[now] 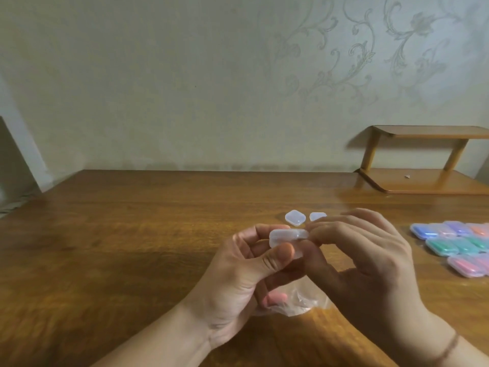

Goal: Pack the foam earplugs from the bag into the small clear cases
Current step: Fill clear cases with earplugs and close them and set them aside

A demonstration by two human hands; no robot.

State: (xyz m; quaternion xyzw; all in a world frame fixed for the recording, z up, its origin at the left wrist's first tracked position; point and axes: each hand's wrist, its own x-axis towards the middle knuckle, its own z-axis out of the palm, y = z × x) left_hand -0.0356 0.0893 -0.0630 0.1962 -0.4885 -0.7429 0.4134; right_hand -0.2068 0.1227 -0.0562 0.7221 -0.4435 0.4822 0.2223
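left hand: we grip a small clear case, held above the wooden table
right hand: we pinch the case's right edge
bag: clear plastic, near side, under our hands, pink earplug inside
empty cases: two, just beyond our hands
filled cases: far right

Home room — floral wallpaper, wooden table, small wooden shelf.
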